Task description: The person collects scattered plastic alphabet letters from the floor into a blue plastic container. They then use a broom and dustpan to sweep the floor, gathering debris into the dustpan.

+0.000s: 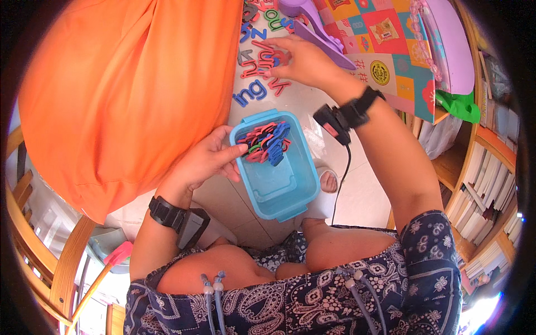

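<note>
A light-blue plastic container is held at its left rim by my left hand, thumb over the edge. Inside, at its far end, lies a pile of red, blue, black and green foam letter pieces. My right hand reaches over the floor beyond the container, its fingers curved around red letter pieces; whether it grips any cannot be told. Near it on the floor lie blue letter pieces, a blue z-shaped piece and a green piece.
An orange cloth-covered object bulks at the left. Purple plastic items and a colourful patterned box stand at the far right. Wooden bookshelves line the right side. A black cable hangs from the right wrist device.
</note>
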The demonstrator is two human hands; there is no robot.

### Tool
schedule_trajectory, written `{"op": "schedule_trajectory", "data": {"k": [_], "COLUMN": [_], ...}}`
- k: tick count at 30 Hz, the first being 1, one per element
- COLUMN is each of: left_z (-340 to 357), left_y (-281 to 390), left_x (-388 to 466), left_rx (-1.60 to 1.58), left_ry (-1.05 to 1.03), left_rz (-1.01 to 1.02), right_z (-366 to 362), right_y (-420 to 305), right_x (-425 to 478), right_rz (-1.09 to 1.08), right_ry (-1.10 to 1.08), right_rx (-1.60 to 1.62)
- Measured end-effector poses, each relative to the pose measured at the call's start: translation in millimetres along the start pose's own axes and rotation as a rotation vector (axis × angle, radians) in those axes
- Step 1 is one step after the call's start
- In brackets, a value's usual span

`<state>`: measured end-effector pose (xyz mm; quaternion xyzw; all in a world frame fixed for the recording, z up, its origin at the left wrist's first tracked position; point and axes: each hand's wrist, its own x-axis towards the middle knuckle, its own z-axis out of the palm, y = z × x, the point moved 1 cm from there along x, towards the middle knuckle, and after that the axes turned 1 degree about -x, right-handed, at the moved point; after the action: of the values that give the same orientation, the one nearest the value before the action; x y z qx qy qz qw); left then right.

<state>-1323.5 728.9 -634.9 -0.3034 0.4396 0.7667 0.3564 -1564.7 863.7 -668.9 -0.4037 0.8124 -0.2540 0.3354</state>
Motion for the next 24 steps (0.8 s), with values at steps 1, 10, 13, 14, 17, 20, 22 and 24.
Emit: {"op": "schedule_trajectory", "data": {"k": [1,10,13,14,17,20,22,24], "left_z": [-1,-3,-1,0,0,-2,-2,-1], "left_y": [0,-3,1,1,0,0,-2,0], "left_x": [-1,-1,-2,-1,0,-1,-2,-3], "left_rx": [0.003,0.006,0.007,0.013,0.024,0.022,0.013,0.026], "left_ry": [0.001,0.005,-0.003,-0.005,-0.006,-0.001,0.003,0.008], "left_rz": [-0.005,-0.009,-0.011,-0.010,-0.009,-0.008,0.002,0.004], "right_z": [5,21,29,30,28,16,-3,-17], "right_y": [1,-2,11,17,25,19,0,-13], "right_x": [5,19,17,17,15,9,-4,-21], "right_rz": [-0.096,0.170,0.058,0.047,0.044,0.138,0.237,0.215], "right_ry": [0.176,0.014,0.136,0.129,0.102,0.036,-0.055,-0.129], "right_rx": [-0.232,-0.167,-0.081,-0.017,0.128,0.259,0.453,0.699]}}
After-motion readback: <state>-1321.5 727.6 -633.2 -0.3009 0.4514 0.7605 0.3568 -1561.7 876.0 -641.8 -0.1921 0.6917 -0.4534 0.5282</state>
